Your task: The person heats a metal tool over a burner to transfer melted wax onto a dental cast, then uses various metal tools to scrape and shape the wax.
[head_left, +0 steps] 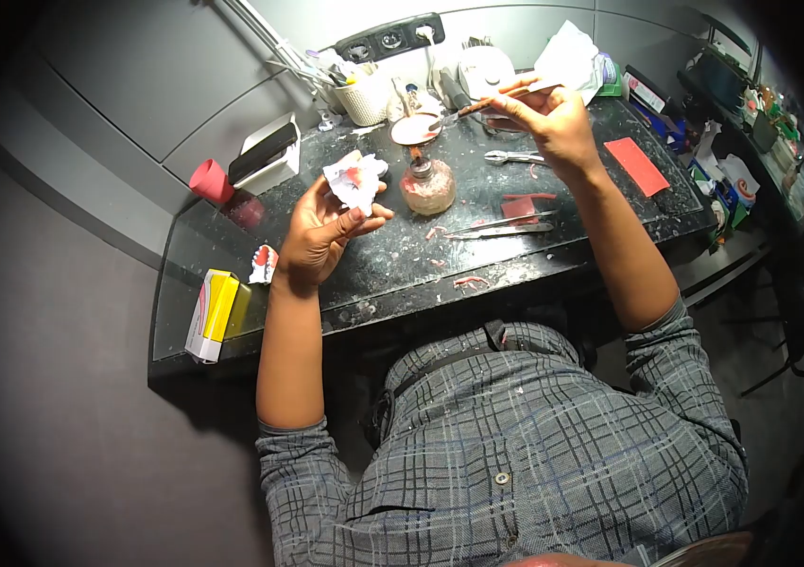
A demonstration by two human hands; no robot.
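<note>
My left hand (319, 231) is closed on a white plaster dental cast (354, 185) with a patch of red wax on it. In my right hand (558, 123) is a wax knife (477, 106) with a brown handle, its metal tip pointing left toward the burner. Between the hands stands a glass spirit burner (428, 187), with a small round dish (416, 128) held above its orange-lit top. A second cast with red wax (264, 264) lies on the bench beside my left forearm.
Tweezers (506, 230), red wax pieces (519, 209) and pliers (513, 157) lie on the black bench (373, 283). A red wax sheet (637, 166) is at right. A yellow-white box (213, 317), red cup (211, 180) and tool holder (364, 101) stand around the left and back.
</note>
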